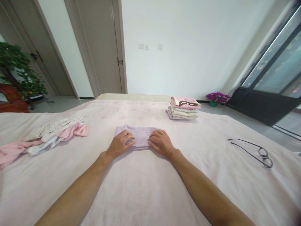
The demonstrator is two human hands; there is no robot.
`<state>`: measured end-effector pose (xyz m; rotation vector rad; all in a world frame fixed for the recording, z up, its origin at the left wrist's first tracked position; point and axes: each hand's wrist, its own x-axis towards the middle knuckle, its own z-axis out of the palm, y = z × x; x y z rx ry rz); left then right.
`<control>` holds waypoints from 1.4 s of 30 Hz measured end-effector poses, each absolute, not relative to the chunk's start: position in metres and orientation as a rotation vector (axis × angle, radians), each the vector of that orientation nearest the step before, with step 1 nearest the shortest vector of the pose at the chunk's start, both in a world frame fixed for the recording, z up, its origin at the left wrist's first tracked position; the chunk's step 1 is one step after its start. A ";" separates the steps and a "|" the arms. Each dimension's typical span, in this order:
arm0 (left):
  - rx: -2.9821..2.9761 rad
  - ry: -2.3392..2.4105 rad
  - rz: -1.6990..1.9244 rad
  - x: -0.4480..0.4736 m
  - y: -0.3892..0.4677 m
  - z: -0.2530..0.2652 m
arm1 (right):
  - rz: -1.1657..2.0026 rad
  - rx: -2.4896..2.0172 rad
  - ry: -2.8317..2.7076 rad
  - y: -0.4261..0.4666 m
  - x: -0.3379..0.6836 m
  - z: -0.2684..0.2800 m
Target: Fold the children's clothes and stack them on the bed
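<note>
A folded lilac garment of ribbed cloth (141, 138) lies flat in the middle of the bed-like surface. At its left end, my left hand (121, 143) has its fingers curled over the cloth, thumb drawn in toward them. My right hand (162, 143) grips the right end in the same way, fingers bent and thumb low on the near side. Both hands rest on the garment, and their palms hide its two ends. What kind of garment it is cannot be told from its folded shape.
Crumpled pink and white clothes (54, 133) lie to the left. A stack of folded clothes (183, 108) stands at the far right of centre. Black-framed eyeglasses (256, 152) rest on the right of the pale pink sheet (145, 191).
</note>
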<state>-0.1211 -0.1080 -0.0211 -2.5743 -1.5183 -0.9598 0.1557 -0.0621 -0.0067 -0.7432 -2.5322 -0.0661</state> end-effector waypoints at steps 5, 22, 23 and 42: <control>-2.720 -1.402 -0.835 -0.115 -0.119 -0.018 | -0.123 -0.671 -2.647 -0.067 0.150 -0.008; -2.697 -1.391 -0.684 -0.119 -0.128 -0.017 | -0.240 -0.760 -2.655 -0.066 0.140 -0.013; -2.691 -1.395 -0.678 -0.118 -0.129 -0.016 | -0.230 -0.763 -2.642 -0.066 0.139 -0.013; -2.685 -1.222 -0.700 -0.118 -0.130 -0.016 | -0.006 -0.588 -2.658 -0.066 0.146 -0.008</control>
